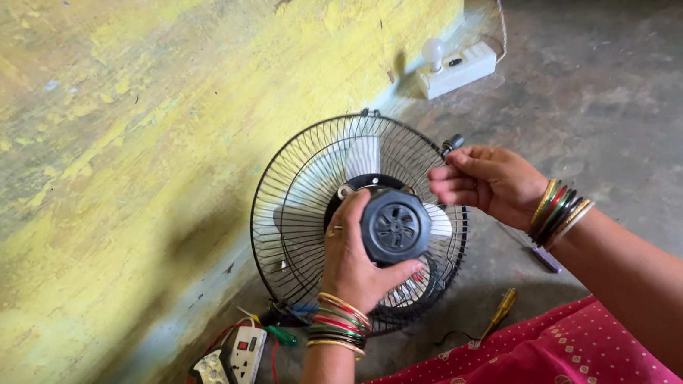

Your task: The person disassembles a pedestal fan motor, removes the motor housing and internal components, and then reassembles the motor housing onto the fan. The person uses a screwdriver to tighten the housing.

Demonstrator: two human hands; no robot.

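left hand (350,260) wrapped round dark motor housing (395,227) at back of fan (335,210), grip clamped on it. right hand (484,183) closed on tool handle (451,145) at wire guard (290,198) rim. fan stands on concrete floor (625,96) against yellow wall (132,113). screwdriver (498,313) and white switch box (244,356) lie near.

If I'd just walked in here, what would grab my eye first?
Probably the round wire-caged fan propped against the yellow wall, mid-frame. The left hand grips its dark motor housing, while the right hand pinches a small tool at the cage's rim. Behind, a white switchboard with a bulb sits on the floor.
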